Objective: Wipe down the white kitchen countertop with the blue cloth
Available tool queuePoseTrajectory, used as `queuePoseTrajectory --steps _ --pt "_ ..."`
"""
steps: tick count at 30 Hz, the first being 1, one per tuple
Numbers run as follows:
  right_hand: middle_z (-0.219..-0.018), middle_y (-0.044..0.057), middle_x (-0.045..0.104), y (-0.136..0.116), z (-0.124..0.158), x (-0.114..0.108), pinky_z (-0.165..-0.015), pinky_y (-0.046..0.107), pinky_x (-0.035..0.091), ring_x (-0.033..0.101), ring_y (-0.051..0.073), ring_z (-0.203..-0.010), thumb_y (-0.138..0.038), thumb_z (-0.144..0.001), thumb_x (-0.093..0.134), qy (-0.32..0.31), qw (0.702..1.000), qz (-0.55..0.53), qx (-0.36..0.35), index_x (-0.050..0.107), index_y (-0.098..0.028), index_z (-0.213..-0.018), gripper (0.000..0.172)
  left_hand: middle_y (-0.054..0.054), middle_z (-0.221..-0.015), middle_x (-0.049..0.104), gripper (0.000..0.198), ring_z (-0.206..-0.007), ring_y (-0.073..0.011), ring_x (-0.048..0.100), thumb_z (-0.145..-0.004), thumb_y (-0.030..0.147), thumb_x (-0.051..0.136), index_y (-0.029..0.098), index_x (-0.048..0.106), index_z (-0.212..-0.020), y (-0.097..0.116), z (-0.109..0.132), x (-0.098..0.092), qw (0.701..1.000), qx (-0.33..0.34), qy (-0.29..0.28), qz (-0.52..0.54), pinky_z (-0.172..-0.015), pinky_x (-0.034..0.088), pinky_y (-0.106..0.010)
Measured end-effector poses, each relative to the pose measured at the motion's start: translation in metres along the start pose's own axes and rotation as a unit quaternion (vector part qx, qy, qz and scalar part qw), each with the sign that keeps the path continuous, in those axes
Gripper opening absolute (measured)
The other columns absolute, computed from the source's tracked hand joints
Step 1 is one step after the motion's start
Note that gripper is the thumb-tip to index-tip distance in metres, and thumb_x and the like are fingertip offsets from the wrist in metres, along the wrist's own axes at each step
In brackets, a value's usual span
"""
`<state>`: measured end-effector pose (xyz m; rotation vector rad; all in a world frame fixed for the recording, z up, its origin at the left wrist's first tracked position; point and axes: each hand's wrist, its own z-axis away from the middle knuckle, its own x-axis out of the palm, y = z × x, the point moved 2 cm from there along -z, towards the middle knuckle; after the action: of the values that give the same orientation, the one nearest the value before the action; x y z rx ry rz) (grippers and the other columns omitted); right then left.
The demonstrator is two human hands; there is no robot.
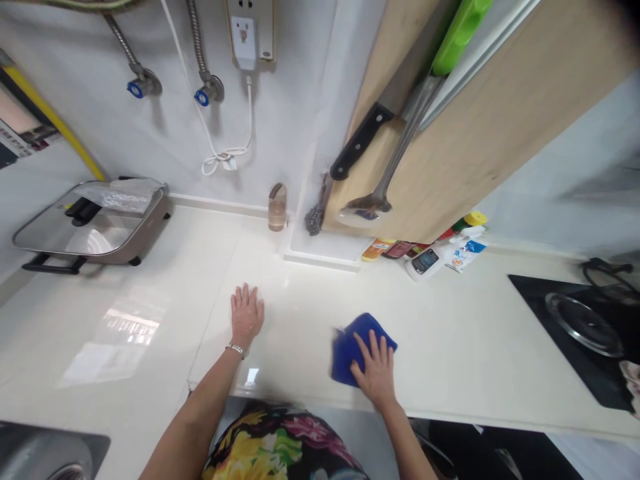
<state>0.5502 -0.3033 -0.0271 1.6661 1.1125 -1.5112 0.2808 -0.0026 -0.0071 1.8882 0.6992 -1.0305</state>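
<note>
The right hand [375,377], fingers spread, lies flat over a blue cloth [345,357], not pinching it. The cloth sits under that grip, on a glossy white countertop [450,333]. Well to the grip's left, the left hand [246,320] rests palm down, fingers slightly parted. Beyond the grip, rightward, is a white bottle [425,261]. This looks like wiping; the next stroke calls for even, flat pressure.

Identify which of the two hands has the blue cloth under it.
The right hand, spread over the blue cloth; the left hand, with a bracelet at its wrist, rests palm down on the white countertop.
</note>
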Motion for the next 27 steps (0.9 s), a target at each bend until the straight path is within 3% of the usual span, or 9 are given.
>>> queuePoseTrajectory --steps 2,5,10,14,18,21,24,27 --pt "-0.169 0.008 0.015 0.012 0.007 0.003 -0.116 0.068 0.027 0.010 0.041 -0.154 -0.043 -0.092 0.042 0.010 0.999 0.011 0.047 0.037 -0.028 -0.155 0.065 -0.021 -0.160 0.037 0.053 -0.155 -0.0349 0.016 -0.101 0.039 0.035 0.012 0.052 -0.144 -0.001 0.001 0.000 1.000 0.000 -0.004 0.009 -0.122 0.023 -0.066" --pt "-0.168 0.015 0.017 0.004 0.009 0.010 -0.113 0.074 0.025 0.008 0.046 -0.153 -0.045 -0.092 0.037 0.029 0.994 0.028 0.105 0.036 -0.022 -0.155 0.067 -0.020 -0.161 0.035 0.052 -0.155 -0.0352 0.017 -0.100 0.039 0.038 0.013 0.052 -0.143 -0.004 0.003 0.000 1.000 -0.001 -0.021 0.022 -0.122 0.022 -0.066" --pt "-0.165 0.026 0.015 -0.041 -0.006 0.021 -0.101 0.086 0.024 0.005 0.055 -0.149 -0.046 -0.093 0.035 0.056 0.984 0.034 0.167 0.034 -0.015 -0.155 0.070 -0.017 -0.161 0.036 0.048 -0.155 -0.0356 0.019 -0.096 0.034 0.047 0.016 0.056 -0.139 -0.014 0.010 0.002 0.998 0.014 -0.054 0.032 -0.122 0.024 -0.064" --pt "-0.164 0.029 0.011 -0.082 -0.031 0.022 -0.101 0.087 0.020 0.003 0.058 -0.148 -0.044 -0.092 0.035 0.056 0.983 0.022 0.173 0.036 -0.011 -0.154 0.070 -0.016 -0.159 0.041 0.045 -0.154 -0.0342 0.024 -0.097 0.034 0.045 0.017 0.058 -0.137 -0.013 0.018 0.005 0.993 0.042 -0.089 0.064 -0.122 0.027 -0.063" --pt "-0.165 0.029 0.010 -0.136 -0.063 0.022 -0.101 0.089 0.012 0.007 0.056 -0.148 -0.043 -0.090 0.041 0.002 0.987 0.003 0.162 0.032 -0.013 -0.156 0.073 -0.016 -0.156 0.046 0.051 -0.152 -0.0284 0.030 -0.100 0.034 0.039 0.014 0.048 -0.146 0.009 0.025 0.010 0.975 0.130 -0.142 0.109 -0.123 0.030 -0.054" --pt "-0.166 0.027 0.009 -0.168 -0.080 0.023 -0.104 0.087 0.009 0.008 0.056 -0.149 -0.047 -0.090 0.048 -0.042 0.992 -0.013 0.116 0.026 -0.016 -0.158 0.078 -0.017 -0.156 0.045 0.058 -0.151 -0.0268 0.032 -0.101 0.037 0.038 0.012 0.036 -0.153 0.029 0.026 0.013 0.961 0.178 -0.168 0.128 -0.123 0.033 -0.051" --pt "-0.168 0.020 0.011 -0.170 -0.081 0.022 -0.111 0.081 0.014 0.005 0.053 -0.151 -0.052 -0.091 0.049 -0.058 0.996 -0.051 0.050 0.030 -0.022 -0.158 0.076 -0.016 -0.155 0.046 0.059 -0.149 -0.0281 0.035 -0.100 0.037 0.039 0.014 0.034 -0.155 0.042 0.024 0.013 0.958 0.196 -0.168 0.126 -0.123 0.032 -0.051" --pt "-0.167 0.012 0.021 -0.145 -0.070 0.016 -0.119 0.066 0.023 0.010 0.038 -0.155 -0.042 -0.098 0.035 -0.053 0.994 -0.097 -0.003 0.038 -0.025 -0.154 0.058 -0.015 -0.151 0.050 0.057 -0.143 -0.0295 0.042 -0.100 0.037 0.039 0.018 0.037 -0.154 0.049 0.023 0.011 0.963 0.191 -0.151 0.114 -0.119 0.036 -0.050"
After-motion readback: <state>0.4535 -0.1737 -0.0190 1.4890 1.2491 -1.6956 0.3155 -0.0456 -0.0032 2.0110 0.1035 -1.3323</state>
